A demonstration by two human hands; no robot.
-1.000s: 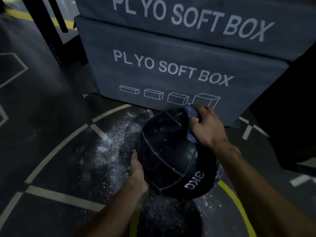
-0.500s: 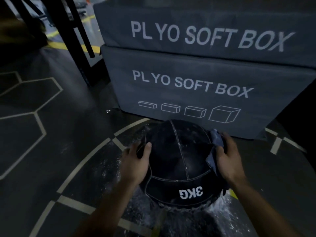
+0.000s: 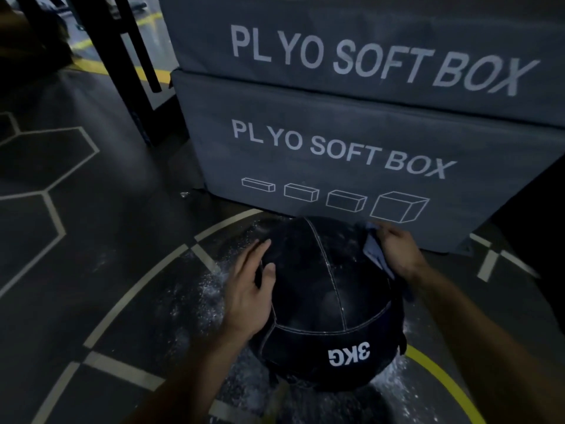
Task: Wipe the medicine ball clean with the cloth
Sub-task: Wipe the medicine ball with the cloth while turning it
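Dark gym floor (image 3: 76,270) with pale hexagon and arc lines, white powder (image 3: 208,295) lying scattered at 9 o'clock of the ball. Left hand (image 3: 249,296) is resting flat on the medicine ball (image 3: 324,301) at its 9 o'clock side, fingers (image 3: 255,250) spread wide, gripping nothing. Ball is sitting on the floor at frame centre-bottom, black, white seams, "3KG" printed upside down at its 6 o'clock. Right hand (image 3: 397,252) is pressing at the ball's 2 o'clock edge, fingers curled and holding the blue-grey cloth (image 3: 374,255) bunched against the surface. Two stacked grey plyo soft boxes (image 3: 351,142) are standing just beyond the ball at 12 o'clock. Yellow arc line (image 3: 443,381) at 4 o'clock.
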